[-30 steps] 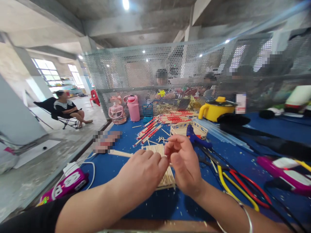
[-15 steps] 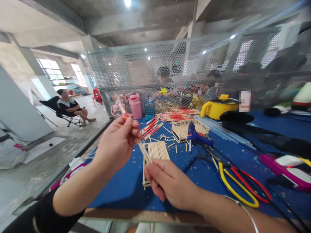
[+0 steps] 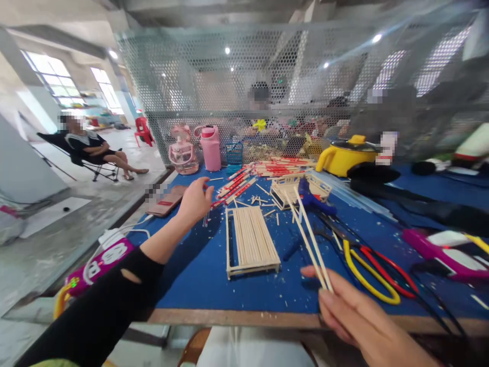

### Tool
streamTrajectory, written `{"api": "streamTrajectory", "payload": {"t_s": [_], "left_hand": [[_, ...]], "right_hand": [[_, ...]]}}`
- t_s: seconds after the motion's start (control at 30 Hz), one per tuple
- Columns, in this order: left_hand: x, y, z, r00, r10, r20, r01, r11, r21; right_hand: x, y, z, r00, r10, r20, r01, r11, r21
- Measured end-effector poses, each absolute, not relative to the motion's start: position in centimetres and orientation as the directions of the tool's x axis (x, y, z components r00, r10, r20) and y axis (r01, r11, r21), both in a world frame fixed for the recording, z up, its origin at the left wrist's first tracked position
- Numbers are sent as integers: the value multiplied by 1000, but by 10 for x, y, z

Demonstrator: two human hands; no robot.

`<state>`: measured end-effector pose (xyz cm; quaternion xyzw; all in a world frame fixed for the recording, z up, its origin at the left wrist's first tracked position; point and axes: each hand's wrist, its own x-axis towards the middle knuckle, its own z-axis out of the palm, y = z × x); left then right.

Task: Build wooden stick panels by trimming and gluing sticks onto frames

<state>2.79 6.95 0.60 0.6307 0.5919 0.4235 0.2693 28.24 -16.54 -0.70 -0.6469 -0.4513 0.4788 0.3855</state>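
Observation:
My right hand, low at the right, is closed round the lower ends of a pair of wooden chopsticks. Their bare tips point up and away, slightly apart. On the left, my left hand hovers over the blue table top with its fingers apart. A thin clear strip, perhaps a wrapper, shows just below it. Between the hands lies a small frame of wooden sticks, with a row of sticks laid side by side in it. A second stick tray stands farther back, a blue glue gun against it.
Wrapped chopsticks lie heaped behind the frame, with cut stick pieces around. Pliers with red and yellow handles lie at right, near clear glue sticks. A phone, pink bottles and a yellow pot stand or lie around.
The chopsticks, held between both hands before, are now in my right hand alone, bare and moved right. My left hand has let go of them and the red-marked wrapper, its fingers loosened.

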Motion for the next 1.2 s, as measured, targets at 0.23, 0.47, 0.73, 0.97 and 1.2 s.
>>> {"api": "streamTrajectory", "payload": {"t_s": [0.23,0.47,0.73,0.97,1.2], "left_hand": [[40,46,-13,258,952,-167,397,53,916],[47,34,-13,363,890,-276,155,234,960],[51,10,9,157,987,-38,-208,70,976],[50,4,13,145,989,-4,-213,35,976],[42,-2,21,233,964,131,-165,-93,982]], "right_hand": [[278,-86,2,13,961,-277,500,-246,-831],[269,-20,21,56,996,-72,909,-81,-409],[270,-102,8,117,931,346,798,120,-591],[240,-129,-35,35,936,351,756,205,-621],[230,-119,-44,-48,851,523,813,337,-475]]}}
